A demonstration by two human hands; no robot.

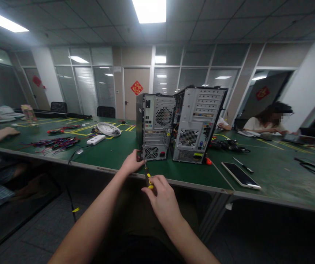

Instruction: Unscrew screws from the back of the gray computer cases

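Observation:
Two computer towers stand side by side with their rear panels facing me, the smaller tower (157, 137) on the left and the taller tower (192, 126) on the right. My right hand (161, 192) is closed around the yellow and black handle of a screwdriver (148, 178), whose shaft points up at the smaller tower's lower left corner. My left hand (132, 162) is at that same corner, its thumb near the screwdriver's tip and its other fingers partly hidden beside the case. What those fingers hold, if anything, is hidden.
On the green table (113, 152) lie bundled wires (55, 144), a white basket (109, 129) and a white power strip (95, 139) at left. A phone (240, 175), a thin tool (243, 165) and black cables (230, 145) lie at right. Other people sit at both sides.

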